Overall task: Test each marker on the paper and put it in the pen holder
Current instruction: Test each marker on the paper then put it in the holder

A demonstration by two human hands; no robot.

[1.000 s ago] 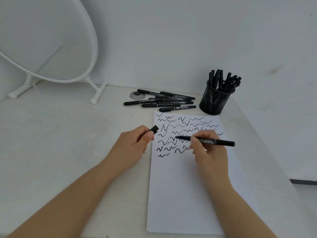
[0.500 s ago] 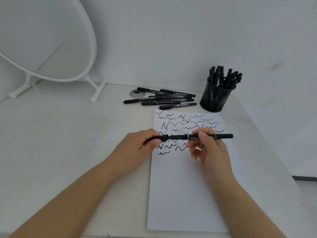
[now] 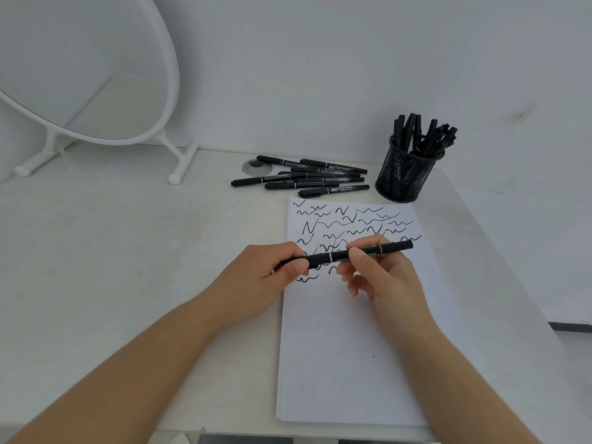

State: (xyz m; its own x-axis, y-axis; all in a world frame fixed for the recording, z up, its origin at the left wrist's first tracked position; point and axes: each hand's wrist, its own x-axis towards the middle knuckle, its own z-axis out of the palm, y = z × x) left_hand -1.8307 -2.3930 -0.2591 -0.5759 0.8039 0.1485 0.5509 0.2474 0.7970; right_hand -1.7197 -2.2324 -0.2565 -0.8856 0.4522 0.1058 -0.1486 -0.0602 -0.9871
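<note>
Both hands hold 1 black marker [image 3: 333, 257] level above the upper half of the paper [image 3: 346, 347]. The left hand [image 3: 262, 280] has its fingers [image 3: 296, 267] curled round the marker's left end, the thumb pressed on top, so the tip or cap at that end is hidden. The right hand [image 3: 381, 277] pinches the barrel near its middle between thumb and forefinger, with the other fingers loosely bent below; the marker's right end sticks out past this hand toward the right.

The paper lies on the white desk [image 3: 128, 251], its top part covered with black test squiggles [image 3: 339, 225] and its lower part blank. Beyond the paper's top edge, a loose pile of black markers [image 3: 307, 177] lies flat on the desk, partly over a small round disc [image 3: 256, 166]. Just right of that pile, near the paper's top right corner, stands the black mesh pen holder [image 3: 407, 174], with several markers upright in it. A round white-framed mirror [image 3: 80, 75] stands at the far left of the desk against the wall.
</note>
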